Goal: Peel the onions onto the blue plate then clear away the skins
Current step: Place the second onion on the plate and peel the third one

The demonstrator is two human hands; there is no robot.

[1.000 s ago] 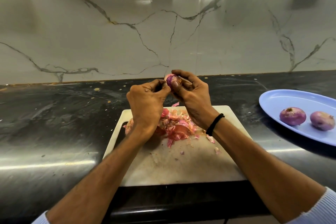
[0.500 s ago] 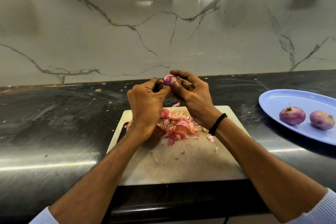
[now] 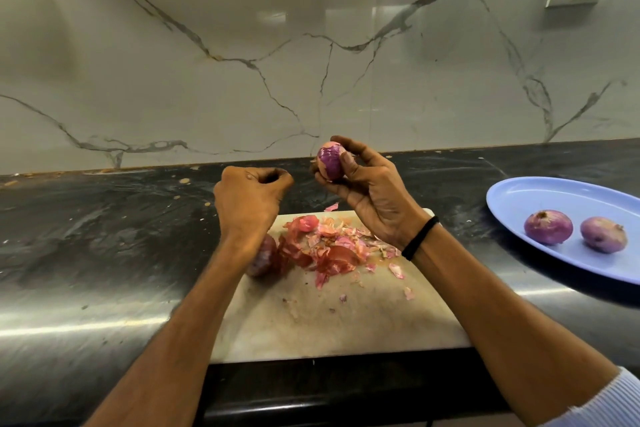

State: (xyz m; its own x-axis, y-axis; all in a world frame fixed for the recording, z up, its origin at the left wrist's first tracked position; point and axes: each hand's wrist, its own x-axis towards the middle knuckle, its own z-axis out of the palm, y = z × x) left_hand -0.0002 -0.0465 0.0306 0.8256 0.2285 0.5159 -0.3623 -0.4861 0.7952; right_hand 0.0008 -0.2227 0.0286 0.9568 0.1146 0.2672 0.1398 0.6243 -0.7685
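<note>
Black wristband (image 3: 419, 237), pale-blue ribbed sleeve (image 3: 601, 404)

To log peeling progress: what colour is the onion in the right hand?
The onion is mostly purple, with pale pink skin patches; head view.

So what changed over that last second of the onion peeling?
The left hand let go of the onion and pulled away to the left, now curled, with no skin showing in it. The right hand alone now holds the part-peeled onion. The skins on the board, the unpeeled onion beside them and the two onions on the blue plate stayed put.
</note>
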